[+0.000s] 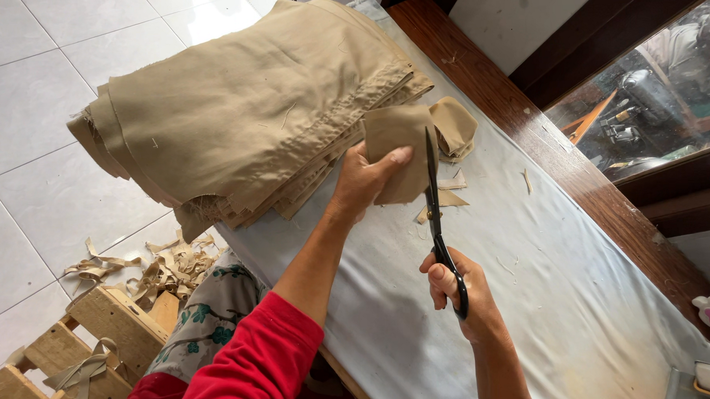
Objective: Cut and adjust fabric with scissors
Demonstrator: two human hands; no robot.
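Two hands are at work: your left hand (364, 178) pinches one small tan fabric piece (400, 151) between thumb and fingers, holding it up just above the desk (531, 295), and your right hand (459, 286) has its grip pressed together through the handles of one pair of black scissors (436, 220). Their long axis runs nearly straight away from you, tips pointing to the far end of the desk, the blades lying along the piece's right edge; whether the blades are parted is hard to make out. One thick stack of tan cloth (242, 109) sits just left of the piece, overhanging the desk edge. One smaller pile of cut pieces (456, 125) lies just behind, partly hidden. A few offcuts (445, 198) lie under the scissors, and many tangled strips (165, 269) litter the floor (29, 116). Your elbows are cut off by the frame
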